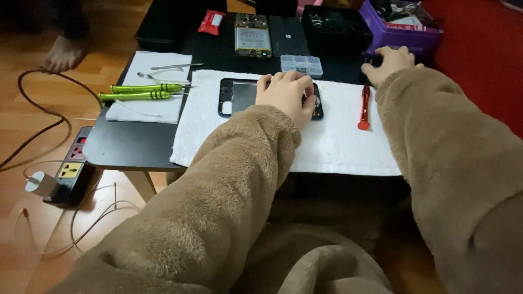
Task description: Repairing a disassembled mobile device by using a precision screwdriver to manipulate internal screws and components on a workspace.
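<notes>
We steady the opened phone frame (239,97) under curled left-hand (287,93) fingers; right hand (391,62), spread and empty, must next grasp a tool, probably the red screwdriver (364,107).

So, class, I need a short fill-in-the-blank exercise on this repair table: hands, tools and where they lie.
1. The left hand rests on the opened ____ frame lying on the white towel.
2. The red screwdriver lies between the phone frame and the ____ hand.
3. The two screwdrivers on the small cloth have ____ handles.

Missing words: phone; right; green
</notes>
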